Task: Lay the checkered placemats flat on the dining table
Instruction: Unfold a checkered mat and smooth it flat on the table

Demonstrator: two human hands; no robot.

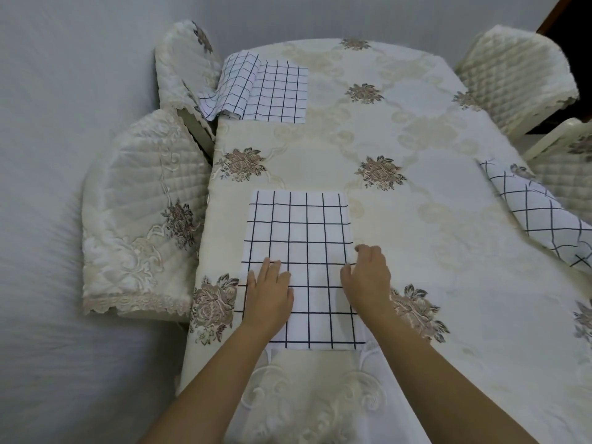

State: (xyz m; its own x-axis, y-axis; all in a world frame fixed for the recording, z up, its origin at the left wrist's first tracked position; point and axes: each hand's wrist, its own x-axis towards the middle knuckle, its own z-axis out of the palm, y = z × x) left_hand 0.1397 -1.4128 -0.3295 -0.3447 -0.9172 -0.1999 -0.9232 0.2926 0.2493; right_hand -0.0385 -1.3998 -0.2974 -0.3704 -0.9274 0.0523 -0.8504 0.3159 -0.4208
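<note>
Bench (416, 219) room is left open across the middle, with padded chairs (137, 213) set close alongside. A flat placemat (301, 225) is laid near the front edge and is judged to be under smoothing. A folded placemat (275, 91) overhanging the far-left edge and a rumpled placemat (538, 216) at the right edge are yet to be spread inward. The left hand (267, 293) is pressed flat on the mat; the right hand (368, 277) is curled at its right edge, grip not discernible.
</note>
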